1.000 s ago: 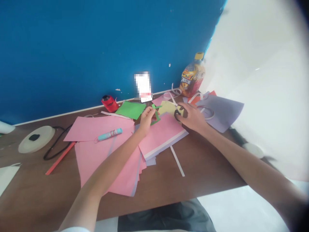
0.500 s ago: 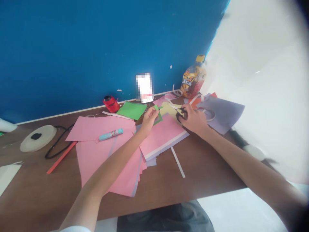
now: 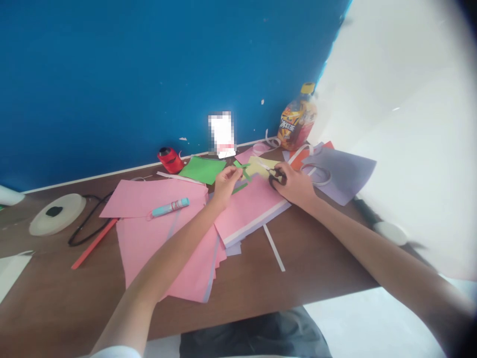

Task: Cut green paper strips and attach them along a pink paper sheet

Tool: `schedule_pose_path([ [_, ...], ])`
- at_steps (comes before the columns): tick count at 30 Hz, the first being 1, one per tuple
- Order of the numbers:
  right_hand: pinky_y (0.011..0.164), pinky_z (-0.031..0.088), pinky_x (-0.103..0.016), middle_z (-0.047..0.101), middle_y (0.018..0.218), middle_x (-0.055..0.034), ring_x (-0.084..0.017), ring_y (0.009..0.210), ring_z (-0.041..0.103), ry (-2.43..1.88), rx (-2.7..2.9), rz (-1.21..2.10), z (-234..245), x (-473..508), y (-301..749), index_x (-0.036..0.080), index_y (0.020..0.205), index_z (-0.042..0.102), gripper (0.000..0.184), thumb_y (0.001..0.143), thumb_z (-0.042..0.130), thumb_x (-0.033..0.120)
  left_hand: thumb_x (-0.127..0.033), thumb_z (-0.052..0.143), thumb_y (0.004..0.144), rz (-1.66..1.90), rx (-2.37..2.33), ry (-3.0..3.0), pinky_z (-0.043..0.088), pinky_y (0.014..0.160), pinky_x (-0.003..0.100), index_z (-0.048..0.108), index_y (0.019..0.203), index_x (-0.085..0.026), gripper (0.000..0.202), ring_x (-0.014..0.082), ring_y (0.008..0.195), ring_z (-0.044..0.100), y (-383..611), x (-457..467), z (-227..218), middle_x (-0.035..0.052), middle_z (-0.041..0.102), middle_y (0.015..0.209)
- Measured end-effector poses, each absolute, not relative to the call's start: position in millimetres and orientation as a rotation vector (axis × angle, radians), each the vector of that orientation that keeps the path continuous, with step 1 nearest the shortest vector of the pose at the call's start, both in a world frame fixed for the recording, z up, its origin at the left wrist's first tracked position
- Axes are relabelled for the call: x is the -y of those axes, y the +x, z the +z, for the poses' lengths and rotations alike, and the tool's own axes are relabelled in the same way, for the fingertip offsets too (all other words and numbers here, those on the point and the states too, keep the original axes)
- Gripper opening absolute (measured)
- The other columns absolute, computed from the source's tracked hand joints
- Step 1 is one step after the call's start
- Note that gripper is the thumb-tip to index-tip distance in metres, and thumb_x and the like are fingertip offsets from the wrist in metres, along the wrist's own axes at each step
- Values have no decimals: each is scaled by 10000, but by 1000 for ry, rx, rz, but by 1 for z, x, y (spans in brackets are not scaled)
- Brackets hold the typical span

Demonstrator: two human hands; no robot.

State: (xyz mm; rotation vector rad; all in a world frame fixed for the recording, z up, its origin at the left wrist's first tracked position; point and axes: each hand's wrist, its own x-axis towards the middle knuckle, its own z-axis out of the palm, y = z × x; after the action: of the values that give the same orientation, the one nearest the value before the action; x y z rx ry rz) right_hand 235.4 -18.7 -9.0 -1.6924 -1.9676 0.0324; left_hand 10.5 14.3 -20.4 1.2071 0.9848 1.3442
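Change: since half a second ago the scissors (image 3: 275, 175) have closed in on the green scrap (image 3: 243, 171), and a thin green strip (image 3: 239, 188) now lies on the pink stack (image 3: 250, 206) below it.
Left hand: left hand (image 3: 226, 183) pinches the green scrap between thumb and fingertips (image 3: 237, 172); fingers closed on it, scrap sticking out to the right, lifted just above the stack.
Right hand: right hand (image 3: 292, 185) is curled through the black scissor handles, fingers closed on them; blades point left at the scrap, whether they touch it cannot be told.
Arms: both forearms reach from the desk's near edge toward its far edge, wrists low over the paper.
Around: green sheet (image 3: 203, 169) and red tape (image 3: 169, 159) near the far edge; glue stick (image 3: 170, 207) on pink sheets to the left; bottle (image 3: 297, 124) in the far right corner; lilac sheet (image 3: 345, 171) just right of the right hand.
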Motion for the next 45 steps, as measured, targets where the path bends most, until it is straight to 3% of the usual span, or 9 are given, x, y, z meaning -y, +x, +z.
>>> schedule_pose_path([
  [4, 650, 408, -333, 706, 1036, -123, -294, 891, 633, -1846, 1966, -89, -5, 13, 245, 195, 1195, 566, 416, 810, 569, 353, -447, 683, 787, 1464, -1108, 1252, 466, 749, 245, 666, 808, -201, 247, 121, 754, 592, -9, -30, -10, 12, 649, 802],
  [10, 671, 397, -359, 710, 944, -130, -295, 922, 618, -1944, 2177, -331, 8, 16, 252, 182, 1029, 649, 231, 875, 486, 242, -299, 713, 739, 1358, -1373, 1677, 426, 832, 301, 685, 701, -190, 119, 210, 946, 591, -26, -38, 1, 66, 671, 925],
  [15, 592, 390, -349, 703, 942, -171, -316, 946, 617, -2000, 2291, -340, 15, 21, 250, 130, 1061, 639, 317, 863, 398, 77, -344, 653, 800, 1300, -1382, 1703, 403, 738, 276, 649, 735, -191, 167, 156, 747, 548, -18, -32, -4, 18, 616, 759],
  [19, 606, 421, -359, 682, 986, -244, -345, 997, 604, -2009, 2367, -359, 16, 24, 246, 64, 1147, 602, 409, 799, 400, -3, -370, 590, 860, 1281, -1245, 1541, 399, 663, 252, 597, 775, -204, 187, 137, 723, 567, -13, -28, -1, 16, 656, 793],
  [23, 653, 435, -381, 691, 943, -241, -346, 948, 630, -1949, 2426, -337, 16, 25, 244, 74, 1160, 603, 395, 811, 426, 21, -419, 528, 904, 1239, -1126, 1512, 401, 613, 257, 545, 684, -206, 307, 123, 625, 543, -9, -21, 8, 15, 625, 670],
  [28, 627, 418, -385, 694, 851, -222, -340, 811, 668, -2092, 2323, -269, 15, 21, 247, 111, 981, 686, 279, 891, 422, 129, -519, 529, 890, 1046, -1053, 1554, 375, 551, 258, 525, 662, -210, 384, 107, 518, 465, -1, -8, 10, -8, 536, 562],
  [36, 688, 426, -367, 688, 1024, -183, -315, 946, 633, -1903, 2312, -271, 12, 26, 246, 138, 1010, 695, 327, 822, 442, 51, -509, 616, 821, 485, -774, 1874, 308, 512, 272, 576, 642, -201, 359, 117, 516, 432, -4, -1, 19, -4, 528, 616],
  [42, 731, 465, -292, 720, 979, -69, -182, 823, 659, -1214, 2098, 330, 3, 39, 225, 189, 1031, 675, 319, 898, 390, 136, -546, 532, 871, 296, -670, 1914, 346, 569, 272, 549, 689, -198, 393, 128, 569, 463, -3, 0, 29, -3, 515, 609],
  [45, 624, 464, -266, 725, 915, -51, -158, 704, 646, -1162, 1969, 598, 1, 43, 215, 191, 1052, 663, 239, 923, 496, 303, -565, 475, 897, 291, -697, 1943, 367, 619, 270, 526, 755, -192, 403, 127, 623, 477, -2, 1, 28, -14, 521, 644],
])
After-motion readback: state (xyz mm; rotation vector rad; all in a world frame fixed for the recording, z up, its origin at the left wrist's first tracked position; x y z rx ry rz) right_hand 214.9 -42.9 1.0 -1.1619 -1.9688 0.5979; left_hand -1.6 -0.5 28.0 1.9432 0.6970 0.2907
